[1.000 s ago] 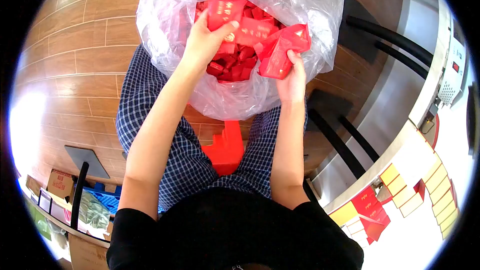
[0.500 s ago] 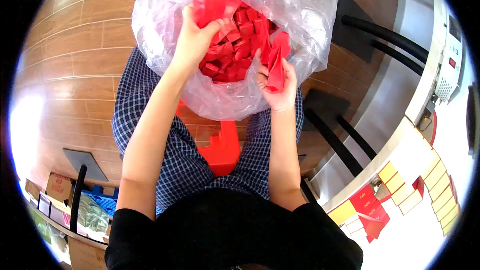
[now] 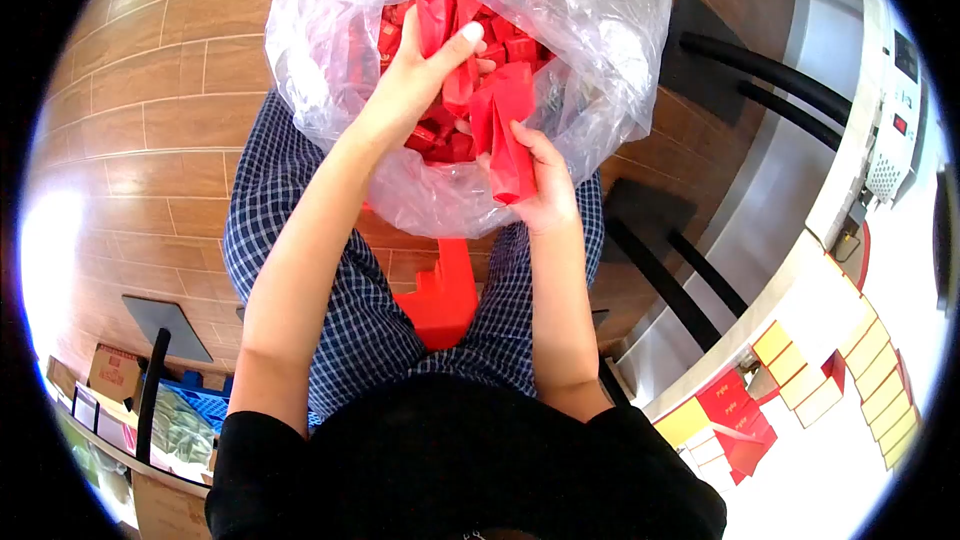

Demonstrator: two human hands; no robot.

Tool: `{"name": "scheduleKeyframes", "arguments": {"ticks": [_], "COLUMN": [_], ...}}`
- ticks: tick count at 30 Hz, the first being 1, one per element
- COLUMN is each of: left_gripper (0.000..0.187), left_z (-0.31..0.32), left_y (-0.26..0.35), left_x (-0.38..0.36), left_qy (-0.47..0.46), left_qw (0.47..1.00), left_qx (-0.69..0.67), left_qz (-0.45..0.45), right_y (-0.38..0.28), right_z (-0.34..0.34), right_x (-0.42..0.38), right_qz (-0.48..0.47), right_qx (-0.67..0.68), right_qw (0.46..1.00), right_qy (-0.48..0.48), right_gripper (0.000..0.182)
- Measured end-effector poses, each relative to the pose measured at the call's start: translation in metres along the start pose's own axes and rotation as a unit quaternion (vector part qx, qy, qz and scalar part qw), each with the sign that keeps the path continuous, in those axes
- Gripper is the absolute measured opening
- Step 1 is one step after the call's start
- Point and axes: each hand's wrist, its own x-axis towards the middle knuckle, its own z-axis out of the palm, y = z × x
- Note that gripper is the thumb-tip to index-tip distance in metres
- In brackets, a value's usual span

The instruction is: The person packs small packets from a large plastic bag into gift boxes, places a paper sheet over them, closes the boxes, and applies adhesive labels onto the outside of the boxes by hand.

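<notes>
A large clear plastic bag [image 3: 610, 50] stands open between my knees, with many small red packets [image 3: 430, 145] heaped inside it. Over its mouth, my left hand [image 3: 425, 75] has its thumb and fingers closed around a folded red packet [image 3: 436, 18]; another red piece [image 3: 460, 90] hangs just below the thumb. At the bag's near right rim, my right hand [image 3: 548, 185] grips a longer, creased red packet [image 3: 512, 165], its thumb lying along the side. The two hands are close together, and the fingers of both are partly hidden behind the red pieces.
Beneath the bag is a red plastic stool [image 3: 440, 310]. On the right, a white table [image 3: 800, 470] carries rows of yellow-and-red boxes [image 3: 870, 370] and red packets [image 3: 735, 415]. Black table legs [image 3: 680, 290] reach the wood floor. Cartons [image 3: 118, 372] and a blue crate [image 3: 195, 400] stand lower left.
My left hand has come down and right, bringing its red packet nearer the right hand. My right hand has shifted slightly left and down with its packet.
</notes>
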Motion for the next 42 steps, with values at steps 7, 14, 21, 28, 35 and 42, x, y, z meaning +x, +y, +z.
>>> {"name": "scheduleKeyframes", "arguments": {"ticks": [7, 14, 21, 28, 35, 42], "left_gripper": [0.068, 0.086, 0.091, 0.071, 0.084, 0.084], "left_z": [0.012, 0.041, 0.046, 0.040, 0.080, 0.107], "left_y": [0.019, 0.004, -0.006, -0.020, -0.043, -0.040], "left_x": [-0.011, -0.065, -0.125, -0.178, -0.246, -0.291], "left_qy": [0.024, -0.140, -0.157, -0.027, -0.072, -0.145], "left_qw": [0.998, 0.953, 0.961, 1.000, 0.983, 0.984], "left_qx": [0.050, 0.231, 0.158, 0.002, 0.161, 0.096], "left_qz": [0.022, 0.135, 0.166, 0.015, 0.056, -0.037], "right_y": [-0.015, 0.017, 0.047, 0.037, 0.069, 0.095], "right_z": [-0.009, 0.031, 0.037, 0.018, -0.005, -0.032], "right_x": [-0.046, -0.107, -0.164, -0.221, -0.242, -0.267], "right_qz": [-0.242, -0.307, -0.364, -0.242, -0.378, -0.442], "right_qx": [-0.449, -0.760, -0.782, -0.569, -0.621, -0.570], "right_qw": [0.856, 0.534, 0.492, 0.784, 0.672, 0.687], "right_qy": [0.082, 0.208, 0.117, 0.055, 0.140, 0.094], "right_gripper": [0.030, 0.028, 0.039, 0.019, 0.028, 0.031]}}
